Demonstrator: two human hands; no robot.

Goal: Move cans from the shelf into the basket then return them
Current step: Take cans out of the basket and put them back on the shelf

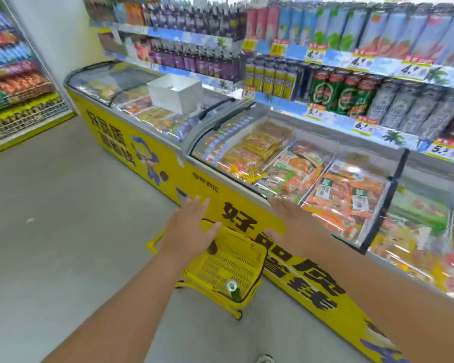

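A yellow wheeled basket [249, 247] stands on the floor against the yellow freezer front. One green can [233, 290] lies in its near corner, top toward me, and a dark object [212, 248] shows at its far left edge. My left hand [188, 226] hovers above the basket's left side, fingers spread, holding nothing. My right hand [292, 224] hovers over the freezer's front edge, also open and empty. Rows of green cans [341, 94] and grey cans [414, 111] stand on the shelf above the freezer at the right.
A glass-topped chest freezer [184, 179] full of frozen packs runs between me and the drink shelves. A white box [174, 91] sits on its lid. A snack rack [16, 82] stands far left. Grey floor [50, 218] spreads left of the basket.
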